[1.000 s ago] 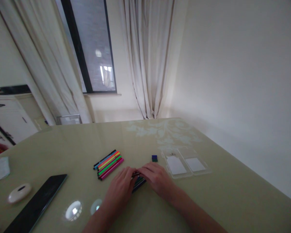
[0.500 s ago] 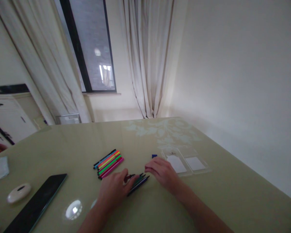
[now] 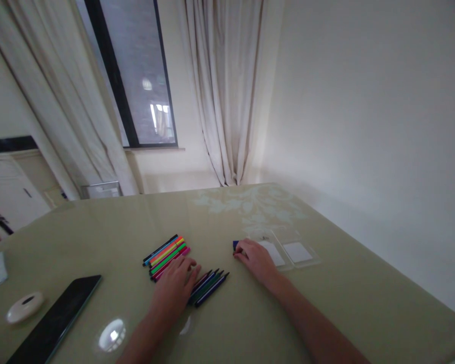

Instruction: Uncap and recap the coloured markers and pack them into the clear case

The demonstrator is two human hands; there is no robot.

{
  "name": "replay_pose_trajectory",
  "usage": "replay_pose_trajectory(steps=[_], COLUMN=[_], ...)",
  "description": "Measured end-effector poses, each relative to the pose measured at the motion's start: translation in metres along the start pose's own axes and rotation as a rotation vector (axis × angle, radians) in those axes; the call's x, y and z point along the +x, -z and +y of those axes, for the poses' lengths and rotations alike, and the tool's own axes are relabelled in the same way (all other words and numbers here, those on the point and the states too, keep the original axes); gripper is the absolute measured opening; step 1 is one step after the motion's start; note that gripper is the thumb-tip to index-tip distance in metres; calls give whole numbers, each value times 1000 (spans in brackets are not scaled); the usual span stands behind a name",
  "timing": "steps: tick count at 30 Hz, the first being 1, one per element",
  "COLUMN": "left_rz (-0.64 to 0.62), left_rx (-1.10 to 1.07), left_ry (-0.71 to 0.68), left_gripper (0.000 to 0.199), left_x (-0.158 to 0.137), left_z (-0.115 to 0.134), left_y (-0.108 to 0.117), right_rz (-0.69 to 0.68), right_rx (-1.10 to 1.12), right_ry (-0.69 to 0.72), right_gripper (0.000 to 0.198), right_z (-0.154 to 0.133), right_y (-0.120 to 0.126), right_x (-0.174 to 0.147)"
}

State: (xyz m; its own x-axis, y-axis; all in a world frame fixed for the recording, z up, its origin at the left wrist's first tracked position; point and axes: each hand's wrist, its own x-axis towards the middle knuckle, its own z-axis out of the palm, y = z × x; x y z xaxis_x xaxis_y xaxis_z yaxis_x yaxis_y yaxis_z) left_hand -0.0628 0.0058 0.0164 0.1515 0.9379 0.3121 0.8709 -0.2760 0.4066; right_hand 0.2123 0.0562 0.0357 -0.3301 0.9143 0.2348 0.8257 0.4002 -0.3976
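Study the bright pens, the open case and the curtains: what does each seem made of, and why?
Bright pens: probably smooth plastic, given their evenly coloured barrels.
Open case: likely clear plastic, since the tabletop shows through it.
Curtains: matte fabric, judging by their soft hanging folds.

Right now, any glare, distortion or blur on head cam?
Head view: bright glare spot on the tabletop, right of the black slab. Head view: reflections in the window, its frame leaning, possibly lens distortion. Head view: slightly soft, yet dark markers by the left hand are distinct.
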Motion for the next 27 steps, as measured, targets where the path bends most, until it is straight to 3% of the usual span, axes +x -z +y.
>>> replay_pose_trajectory(steps=[4, 7, 13, 15, 19, 24, 27], left_rz=[101, 91, 53, 82, 59, -9, -57], left_rx=[164, 276, 223, 162, -21, -53, 32], left_ry=[115, 188, 161, 83, -91, -220, -194], left_gripper=[30, 28, 26, 23, 20, 23, 28], left_x=[3, 1, 3, 4, 2, -9, -11], left_z=[-22, -33, -37, -31, -4, 27, 30], left_y=[9, 12, 7, 3, -6, -7, -2], right_rz=[15, 33, 79, 102, 131, 131, 145], right_rx=[-92, -113, -79, -39, 33, -59, -85], right_ry=[-4, -28, 1, 70, 329, 524, 578], right_gripper=[9, 11, 15, 16, 40, 21, 19], right_z=[-2, -1, -8, -14, -31, -44, -45], right_y=[-3, -4, -1, -1, -6, -18, -17], right_x=[2, 4, 1, -2, -11, -17, -18])
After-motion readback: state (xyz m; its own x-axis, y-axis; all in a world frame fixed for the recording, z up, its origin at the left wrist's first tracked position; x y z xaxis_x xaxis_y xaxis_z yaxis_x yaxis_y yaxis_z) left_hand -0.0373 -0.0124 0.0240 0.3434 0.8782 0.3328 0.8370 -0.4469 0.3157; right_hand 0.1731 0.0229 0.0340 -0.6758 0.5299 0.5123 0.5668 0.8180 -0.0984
